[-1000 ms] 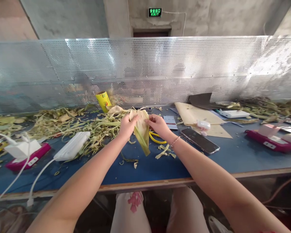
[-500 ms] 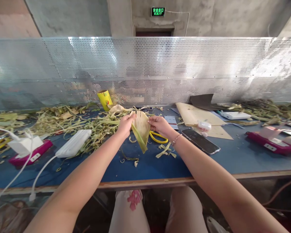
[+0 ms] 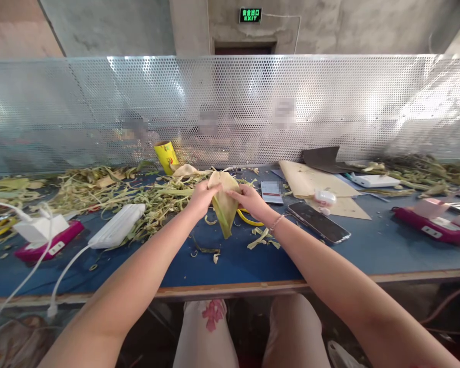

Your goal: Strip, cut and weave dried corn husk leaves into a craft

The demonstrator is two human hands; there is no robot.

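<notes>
A pale green-yellow corn husk leaf (image 3: 223,204) hangs point-down over the blue table (image 3: 329,255). My left hand (image 3: 201,197) pinches its upper left edge, fingers closed. My right hand (image 3: 249,198) pinches the upper right edge, with a bead bracelet on that wrist. Both hands meet near the top of the leaf, above the table's middle. Behind my left hand lies a heap of shredded husk strips (image 3: 130,194).
A yellow cup (image 3: 166,156) stands by the perforated metal screen (image 3: 230,107). A yellow loop (image 3: 251,219), a black phone (image 3: 318,222), cardboard sheets (image 3: 310,181) and white earbuds case (image 3: 324,197) lie to the right. White chargers (image 3: 117,232) and pink devices (image 3: 48,245) sit left; another pink device (image 3: 429,222) right.
My hands have drawn closer together at the top of the leaf, folding its upper edge inward; half a second ago the leaf was held spread wider.
</notes>
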